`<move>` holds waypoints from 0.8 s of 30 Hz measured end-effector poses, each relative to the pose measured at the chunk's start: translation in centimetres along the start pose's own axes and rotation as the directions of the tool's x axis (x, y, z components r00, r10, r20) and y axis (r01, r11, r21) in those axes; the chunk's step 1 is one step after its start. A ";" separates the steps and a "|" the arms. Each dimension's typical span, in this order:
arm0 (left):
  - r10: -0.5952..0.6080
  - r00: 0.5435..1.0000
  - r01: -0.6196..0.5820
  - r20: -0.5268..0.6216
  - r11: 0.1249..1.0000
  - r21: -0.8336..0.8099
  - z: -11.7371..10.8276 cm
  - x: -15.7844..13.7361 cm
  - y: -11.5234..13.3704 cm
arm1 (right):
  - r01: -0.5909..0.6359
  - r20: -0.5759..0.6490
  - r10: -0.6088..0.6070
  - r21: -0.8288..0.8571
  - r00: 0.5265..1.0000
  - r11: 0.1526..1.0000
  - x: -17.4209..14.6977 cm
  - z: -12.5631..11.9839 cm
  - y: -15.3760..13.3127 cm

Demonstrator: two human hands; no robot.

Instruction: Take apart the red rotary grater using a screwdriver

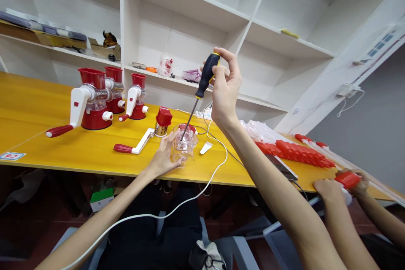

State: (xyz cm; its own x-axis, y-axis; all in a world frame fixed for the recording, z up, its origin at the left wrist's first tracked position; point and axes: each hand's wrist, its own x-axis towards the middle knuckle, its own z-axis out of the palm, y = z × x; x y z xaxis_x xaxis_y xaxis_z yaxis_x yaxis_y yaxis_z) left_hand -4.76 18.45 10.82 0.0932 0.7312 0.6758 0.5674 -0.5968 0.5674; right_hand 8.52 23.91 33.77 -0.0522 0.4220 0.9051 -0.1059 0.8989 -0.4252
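Note:
My right hand (225, 80) is closed around the black and yellow handle of a screwdriver (206, 75), held at a slant with its shaft pointing down and left. The screwdriver's tip reaches into a clear plastic housing (185, 145) on the yellow table. My left hand (163, 155) grips the left side of that housing, thumb low and fingers near its top. Just behind the housing a red part shows in part. Left of it stand a metal grater drum with a red pusher (163, 120) and a white crank handle with a red grip (136, 145).
Several assembled red and white rotary graters (96, 101) stand at the left. A white cable (218, 168) crosses the table edge, near a small white piece (206, 147). Red ribbed parts (294, 154) are piled at the right, where another person's hands (330, 187) hold one.

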 end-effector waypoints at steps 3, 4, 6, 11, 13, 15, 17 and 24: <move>-0.010 1.000 0.010 0.003 1.000 -0.006 0.0 0.0 -0.1 | 0.013 0.000 -0.013 -0.013 1.000 1.000 0.1 0.0 0.0; -0.014 1.000 0.014 0.002 1.000 -0.006 0.0 0.0 -0.2 | 0.017 -0.002 -0.017 -0.022 1.000 1.000 0.1 0.0 0.0; -0.017 1.000 0.017 0.003 1.000 -0.003 0.0 -0.1 -0.2 | 0.027 -0.012 -0.027 -0.023 1.000 0.999 0.2 0.0 -0.1; 0.008 1.000 -0.008 -0.011 1.000 0.002 0.0 0.0 -0.1 | 0.024 -0.026 -0.025 -0.015 0.999 1.000 0.1 0.1 -0.2; 0.001 1.000 -0.001 -0.011 1.000 0.001 0.0 0.0 0.0 | 0.011 -0.016 -0.011 -0.020 1.000 1.000 0.1 0.0 -0.3; -0.002 1.000 0.002 -0.005 1.000 0.000 0.0 0.0 0.0 | 0.010 -0.008 -0.011 -0.020 1.000 1.000 0.0 0.0 -0.3; 0.007 1.000 -0.007 -0.005 1.000 0.001 0.0 0.0 0.0 | 0.013 -0.003 -0.013 -0.019 1.000 1.000 0.0 -0.1 -0.3; 0.004 1.000 -0.003 -0.002 1.000 0.018 -0.1 0.0 0.1 | 0.028 0.000 -0.028 0.016 1.000 0.999 -0.2 0.0 -0.4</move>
State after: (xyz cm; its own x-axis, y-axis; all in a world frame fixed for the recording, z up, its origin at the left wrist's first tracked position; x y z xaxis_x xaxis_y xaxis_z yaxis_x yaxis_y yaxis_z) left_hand -4.79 18.31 10.95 0.0934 0.7283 0.6788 0.5818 -0.5932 0.5564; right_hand 8.54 23.44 33.79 -0.0496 0.3962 0.9168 -0.1230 0.9086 -0.3992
